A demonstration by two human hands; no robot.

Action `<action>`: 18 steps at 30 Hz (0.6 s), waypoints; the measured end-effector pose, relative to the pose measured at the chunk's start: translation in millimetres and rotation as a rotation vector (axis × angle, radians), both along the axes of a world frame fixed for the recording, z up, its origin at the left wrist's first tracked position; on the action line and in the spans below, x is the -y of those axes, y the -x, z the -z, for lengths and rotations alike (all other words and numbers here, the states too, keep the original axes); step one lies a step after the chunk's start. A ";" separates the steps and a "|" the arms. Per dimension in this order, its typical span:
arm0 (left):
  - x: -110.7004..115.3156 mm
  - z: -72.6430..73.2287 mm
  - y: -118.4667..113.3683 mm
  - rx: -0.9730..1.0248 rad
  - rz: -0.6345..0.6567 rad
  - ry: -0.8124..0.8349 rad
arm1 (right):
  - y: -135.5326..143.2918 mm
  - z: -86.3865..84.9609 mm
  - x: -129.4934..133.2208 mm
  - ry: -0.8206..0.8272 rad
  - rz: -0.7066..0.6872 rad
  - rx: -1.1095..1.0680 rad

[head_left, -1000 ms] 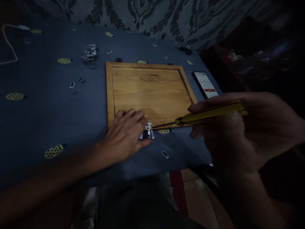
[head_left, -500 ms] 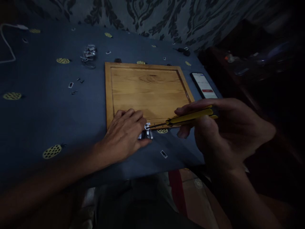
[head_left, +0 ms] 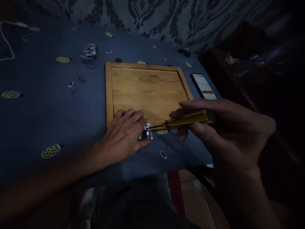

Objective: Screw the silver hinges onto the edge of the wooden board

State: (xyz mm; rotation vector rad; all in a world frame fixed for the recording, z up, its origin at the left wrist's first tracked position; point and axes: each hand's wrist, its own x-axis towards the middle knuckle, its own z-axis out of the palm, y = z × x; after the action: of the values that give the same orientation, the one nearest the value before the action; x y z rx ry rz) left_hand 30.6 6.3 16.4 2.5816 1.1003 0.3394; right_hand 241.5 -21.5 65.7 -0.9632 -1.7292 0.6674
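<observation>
My right hand grips a screwdriver by its yellow-and-black handle, the thumb underneath and fingers above. Its thin shaft points left, and the tip meets a small metal hinge at the near edge of a framed wooden panel. My left hand steadies this hinge, with the thumb below it and the curled fingers resting on the panel. Part of the hinge is hidden behind those fingers. Whether a screw sits under the tip is too small to tell.
Several loose screws lie left of the panel. Behind them is a clear bag of metal hardware. A lit phone rests to the right, dark keys at the back. A white cable runs along the far left of the blue tablecloth.
My right fingers have shifted around the handle, which has turned and sits slightly further left. The tip stays at the hinge. My left hand and the panel keep their places.
</observation>
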 end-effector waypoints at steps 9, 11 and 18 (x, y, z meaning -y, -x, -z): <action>0.7 -0.1 0.1 0.001 -0.007 -0.003 | 14.6 5.9 -6.4 -0.138 0.127 -0.057; 0.6 -0.5 0.2 0.003 -0.004 -0.002 | 17.0 5.2 -4.5 -0.084 0.147 -0.053; 1.5 2.1 0.7 0.040 -0.002 -0.007 | 1.0 4.6 -4.0 -0.027 -0.016 0.027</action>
State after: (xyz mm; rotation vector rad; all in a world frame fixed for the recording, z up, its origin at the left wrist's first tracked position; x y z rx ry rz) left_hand 29.9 4.8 14.4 2.5687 1.0903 0.3942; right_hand 240.5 -17.5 61.1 -0.9451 -1.7665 0.6426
